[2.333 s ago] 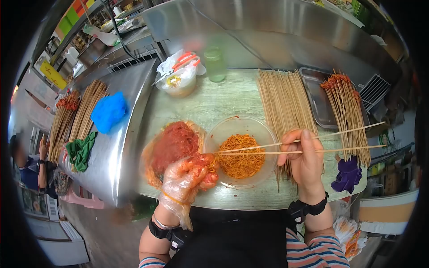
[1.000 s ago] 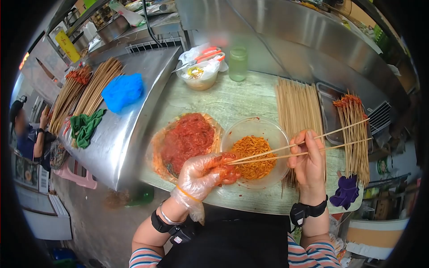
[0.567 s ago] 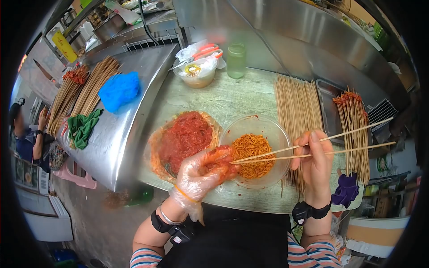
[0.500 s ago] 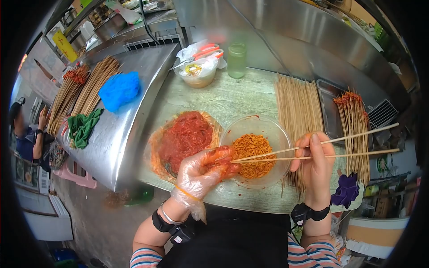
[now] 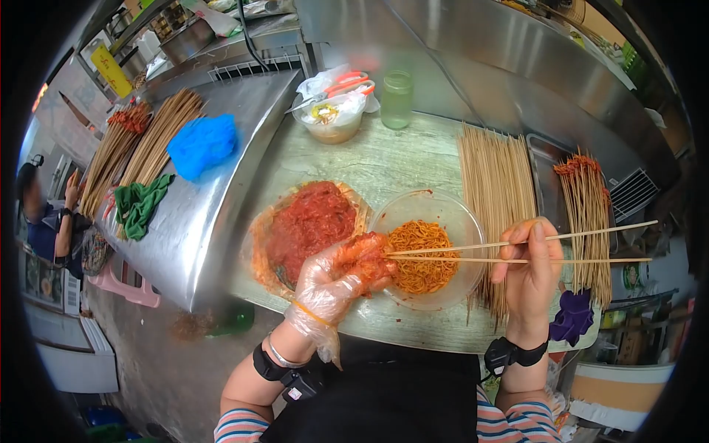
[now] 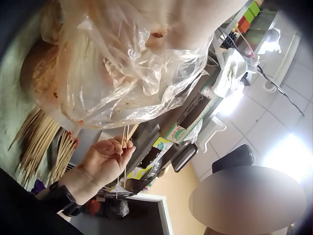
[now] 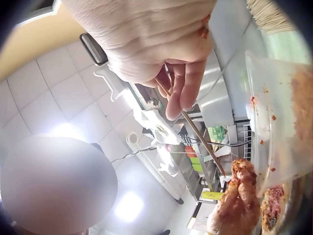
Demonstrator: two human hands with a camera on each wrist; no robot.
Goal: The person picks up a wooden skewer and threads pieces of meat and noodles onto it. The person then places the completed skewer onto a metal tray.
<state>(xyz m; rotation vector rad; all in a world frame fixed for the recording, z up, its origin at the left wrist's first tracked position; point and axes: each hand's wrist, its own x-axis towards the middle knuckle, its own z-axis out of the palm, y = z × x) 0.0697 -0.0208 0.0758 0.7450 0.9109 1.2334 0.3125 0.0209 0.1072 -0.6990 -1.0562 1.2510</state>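
My left hand [image 5: 325, 284], in a clear plastic glove banded with yellow elastic at the wrist, has red-stained fingers curled round the left ends of two bamboo skewers [image 5: 473, 259]. Whatever else those fingers cover at the tips is hidden. Bare, my right hand [image 5: 533, 277] pinches both skewers further along, and they fan apart toward the right. Below the skewers sits a clear round bowl [image 5: 468, 221] of thin orange noodle-like strands [image 5: 421, 272]. Beside it, left of the bowl, red shredded meat [image 5: 314, 221] is heaped on stained plastic. The right wrist view shows the gloved hand [image 7: 237, 200] at the skewer tips.
Bare skewers [image 5: 498, 199] lie in a sheaf behind my right hand. Red-tipped skewers [image 5: 583, 221] rest across a metal tray [image 5: 545, 166]. At the back stand a tub with orange scissors [image 5: 351, 83] and a green jar [image 5: 396, 100]. Another person [image 5: 44, 218] is at far left.
My right hand has shifted rightward with the skewers over the last second. The left fingers have curled in more tightly at the tips. The head view has also turned since the oldest frame.
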